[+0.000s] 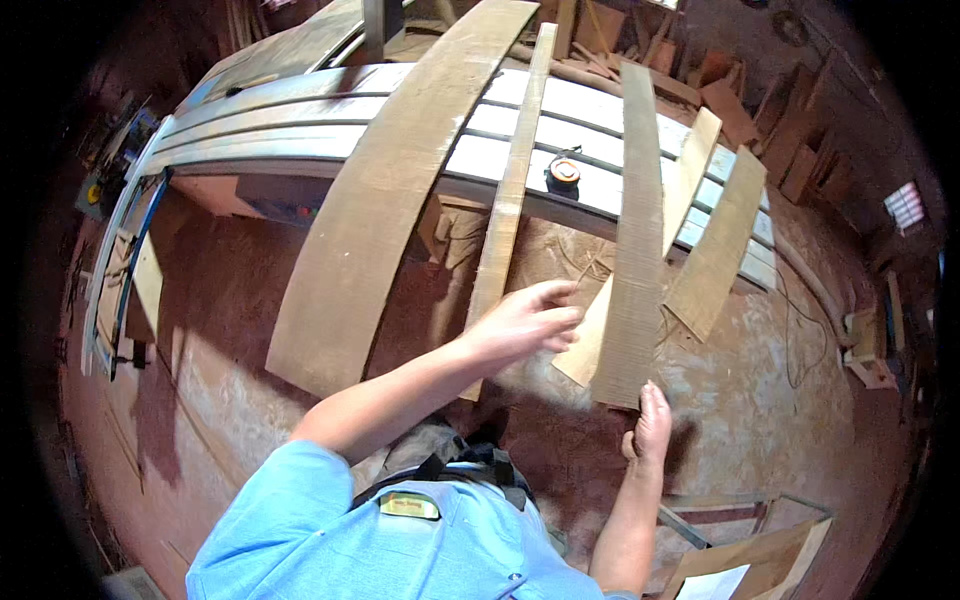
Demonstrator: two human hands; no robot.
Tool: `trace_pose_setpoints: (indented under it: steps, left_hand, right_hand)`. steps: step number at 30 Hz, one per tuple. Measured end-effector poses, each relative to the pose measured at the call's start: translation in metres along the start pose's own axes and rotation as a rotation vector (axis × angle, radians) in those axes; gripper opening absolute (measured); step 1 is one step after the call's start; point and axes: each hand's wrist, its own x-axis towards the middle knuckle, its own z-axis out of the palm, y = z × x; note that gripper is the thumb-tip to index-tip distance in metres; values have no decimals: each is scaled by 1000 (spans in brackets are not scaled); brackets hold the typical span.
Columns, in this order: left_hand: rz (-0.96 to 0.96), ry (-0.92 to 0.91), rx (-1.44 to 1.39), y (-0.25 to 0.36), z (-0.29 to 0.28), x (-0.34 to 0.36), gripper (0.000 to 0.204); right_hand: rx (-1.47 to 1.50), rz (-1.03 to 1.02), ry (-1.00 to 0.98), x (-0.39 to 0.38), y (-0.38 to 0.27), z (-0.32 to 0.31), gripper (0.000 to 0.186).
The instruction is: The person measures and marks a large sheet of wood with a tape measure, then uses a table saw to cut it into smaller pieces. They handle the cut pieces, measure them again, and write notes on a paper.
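A long brown wooden plank (635, 240) lies across the slatted white bench, its near end overhanging toward me. My right hand (652, 425) is at that plank's near right corner, fingers stretched along the edge and thumb apart; whether it touches the wood is hard to tell. My left hand (530, 320) hovers between this plank and a narrow rough-edged strip (512, 190), fingers loosely extended and nothing clearly in them. Its forearm crosses over the strip's lower part. A wide brown board (400, 200) lies farther left. On the bench rests a black and orange tape measure (564, 174).
Shorter boards lie right of the plank, one pale (690, 180) and one brown (718, 245). The white slatted bench (590, 105) spans the view. Offcuts (730, 110) are piled behind it. A frame with a paper sheet (713, 583) stands lower right. The floor is dusty.
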Motion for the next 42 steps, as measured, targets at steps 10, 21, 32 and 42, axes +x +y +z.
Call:
trace_pose_setpoints:
  steps: [10, 21, 32, 42]
  left_hand:
    - [-315, 893, -502, -89, -129, -249, 40]
    - [-95, 886, -811, -136, -207, -276, 46]
    - [69, 683, -1067, -139, -254, -261, 44]
    - [218, 590, -950, -107, -353, -318, 32]
  right_hand:
    - [-229, -228, 142, -11, -81, 49, 25]
    - [-270, 20, -218, -57, -8, 207, 23]
    - [-475, 68, -289, -86, 64, 353, 36]
    - [-515, 160, -326, -64, 104, 417, 41]
